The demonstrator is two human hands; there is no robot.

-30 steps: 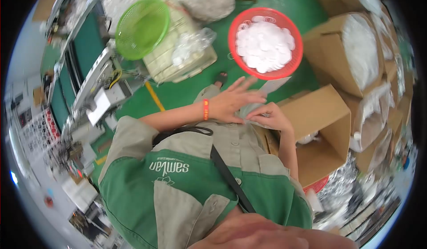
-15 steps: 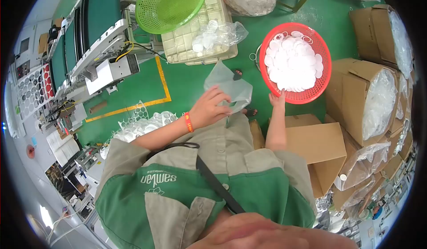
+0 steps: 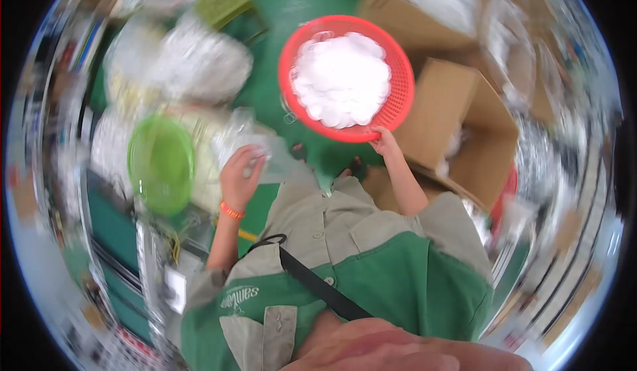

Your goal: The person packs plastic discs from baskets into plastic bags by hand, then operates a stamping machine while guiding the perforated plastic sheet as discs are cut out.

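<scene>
My right hand (image 3: 383,141) grips the near rim of a red perforated basket (image 3: 405,99). Heaped inside the basket are thin white discs (image 3: 342,79), with a few white rings at the far edge. Off to the left, my left hand (image 3: 242,171), with an orange band on its wrist, is closed on a clear plastic bag (image 3: 282,160). Small whitish pieces seem to show at its fingers, blurred. Beyond that hand lies a pale cream surface with plastic on it, and a green basket (image 3: 161,165) stands to its left.
An opened cardboard box (image 3: 431,106) is right of the red basket, with more bag-lined cartons (image 3: 424,23) behind. Big filled clear bags (image 3: 202,59) and a green stool (image 3: 224,4) are at the upper left. A conveyor (image 3: 113,218) runs along the lower left.
The view has swung round, and the red basket appears farther left. My left hand has moved left with the plastic bag, nearer the green basket. My right hand stays on the red basket's rim.
</scene>
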